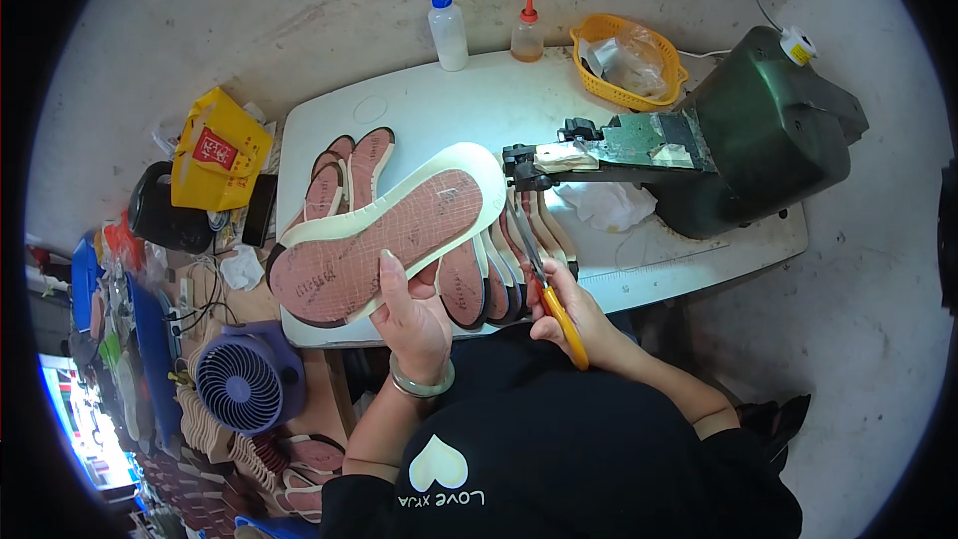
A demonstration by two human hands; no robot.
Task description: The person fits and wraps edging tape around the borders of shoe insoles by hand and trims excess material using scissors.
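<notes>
**benchrat:** ok so what's the left hand (414, 314) doing here? Looks like it's got that big shoe insole (384, 232), the reddish-brown one with the cream foam border.

**sole_sam:** yep, clamped on it. Thumb lies on top of the reddish face near the lower edge, fingers are tucked under. The insole runs off from the grip toward 10 o'clock at one end and 2 o'clock at the other, so the hand pinches it roughly mid-length, from the 6 o'clock side. It's tilted up off the white rounded worktable (419, 105).

**benchrat:** and the right hand (564, 304)?

**sole_sam:** closed around orange-handled scissors (544, 274). Handles sit in the fist, steel blades point toward 11 o'clock, up at the insole's toe end by the nose of the dark green machine (758, 135).

**benchrat:** touching the insole?

**sole_sam:** can't tell, the tips are just beside its edge. Under both hands there's a fanned row of matching smaller insoles (499, 274) on the table. Purple desk fan (244, 379) sits at 8 o'clock from the left hand, orange mesh basket (629, 65) way up at 1 o'clock.
</notes>
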